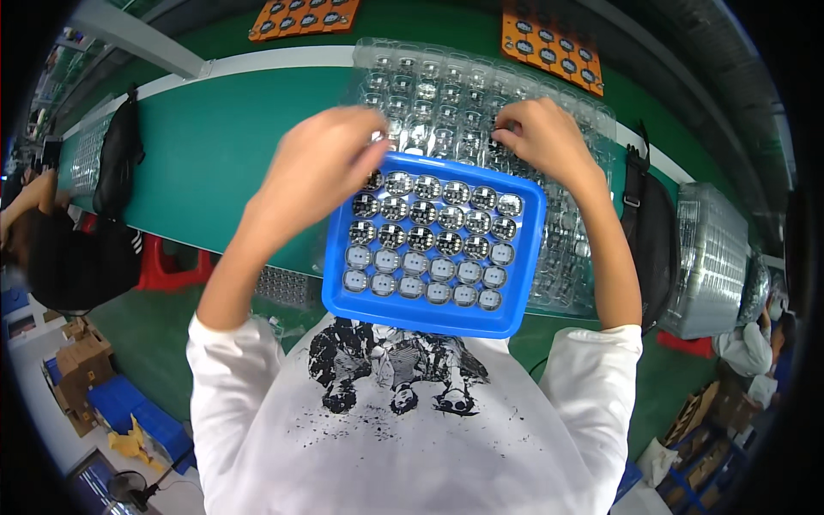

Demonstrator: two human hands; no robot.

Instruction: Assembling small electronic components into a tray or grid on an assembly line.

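Observation:
A blue tray (333, 296) sits before me, holding rows of round parts. Small dark circuit boards (422, 212) show in its far rows, pale grey round pieces (412, 263) in its near rows. Over the tray's far left corner is my left hand (330, 153), slightly blurred, its thumb and fingers curled together; what they hold is too small to name. Farther right, my right hand (549, 142) pinches above a clear plastic blister tray (468, 81) whose pockets hold similar round boards. Whatever lies between those fingertips is hidden.
Two orange panels (305, 17) with round boards lie at the back of the green bench (197, 163). Black bags (650, 232) hang at both sides. Stacked clear trays (708, 257) stand at right, a red stool (172, 264) at left. Other people sit on either side.

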